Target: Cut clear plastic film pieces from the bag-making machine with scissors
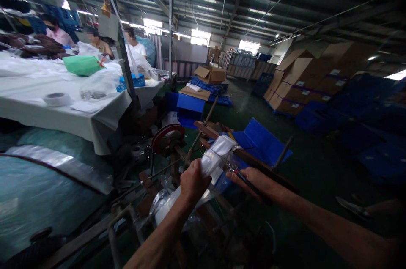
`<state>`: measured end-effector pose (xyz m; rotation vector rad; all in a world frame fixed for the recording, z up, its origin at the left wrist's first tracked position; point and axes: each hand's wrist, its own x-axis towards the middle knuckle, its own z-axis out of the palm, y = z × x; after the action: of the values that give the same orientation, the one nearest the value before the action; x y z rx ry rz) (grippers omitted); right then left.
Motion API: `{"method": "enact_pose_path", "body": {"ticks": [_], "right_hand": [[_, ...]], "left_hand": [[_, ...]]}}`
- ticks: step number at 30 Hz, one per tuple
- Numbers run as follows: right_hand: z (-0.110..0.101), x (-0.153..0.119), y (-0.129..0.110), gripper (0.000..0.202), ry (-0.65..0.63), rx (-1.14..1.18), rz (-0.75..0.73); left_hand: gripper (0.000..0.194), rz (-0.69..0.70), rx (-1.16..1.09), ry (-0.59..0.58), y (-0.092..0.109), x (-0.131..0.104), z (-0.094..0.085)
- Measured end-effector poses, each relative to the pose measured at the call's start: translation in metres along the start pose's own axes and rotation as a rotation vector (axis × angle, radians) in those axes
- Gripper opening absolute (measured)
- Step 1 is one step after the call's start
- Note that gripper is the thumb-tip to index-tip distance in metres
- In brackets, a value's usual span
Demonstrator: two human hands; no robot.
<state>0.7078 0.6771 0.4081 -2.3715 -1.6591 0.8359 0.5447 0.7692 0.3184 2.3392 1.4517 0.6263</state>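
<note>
My left hand (193,180) is closed around a gathered bundle of clear plastic film (218,150), which rises past my fist onto a wooden bar. A thin dark wire or cord appears to cross the bundle. In my right hand (253,184) is a pair of pliers (245,181) with black and red handles, its metal head at the bundle's right side. What exactly the jaws touch is too small to tell. More film (168,207) hangs below my left wrist. Bundle and tool are over a wooden and metal frame (207,129) with a red-rimmed wheel (168,138).
At left, a white-covered table (76,112) bears a tape roll (57,99), a green bag (83,66) and a blue basket (137,81); several people sit behind it. Large plastic-wrapped bales (47,201) lie below. Blue sheets (261,140) surround the frame. Cartons (298,80) are stacked at right.
</note>
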Motion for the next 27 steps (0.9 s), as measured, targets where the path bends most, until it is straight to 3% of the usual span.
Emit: {"method": "enact_pose_path", "body": {"ticks": [3,7,15,20,25,27], "right_hand": [[-0.004,0.002,-0.006,0.065,-0.077,-0.023,-0.006],[-0.006,0.005,-0.004,0.064,-0.007,-0.072,-0.082],[-0.011,0.016,-0.003,0.068,-0.007,-0.176,0.031],[-0.009,0.013,-0.002,0.065,0.033,-0.093,-0.022],[-0.008,0.017,-0.005,0.069,-0.127,0.041,0.194],[-0.008,0.02,-0.007,0.068,-0.129,0.082,0.23]], "left_hand": [[0.044,0.0,0.007,-0.001,0.001,0.001,0.0],[0.043,-0.01,0.007,-0.008,0.001,0.0,-0.002],[0.043,-0.014,-0.007,-0.009,0.001,0.0,-0.001],[0.042,-0.012,-0.001,-0.033,0.0,0.0,-0.002],[0.042,-0.007,0.013,-0.023,0.002,0.001,-0.002],[0.042,-0.008,0.011,-0.025,0.003,0.001,-0.003]]}}
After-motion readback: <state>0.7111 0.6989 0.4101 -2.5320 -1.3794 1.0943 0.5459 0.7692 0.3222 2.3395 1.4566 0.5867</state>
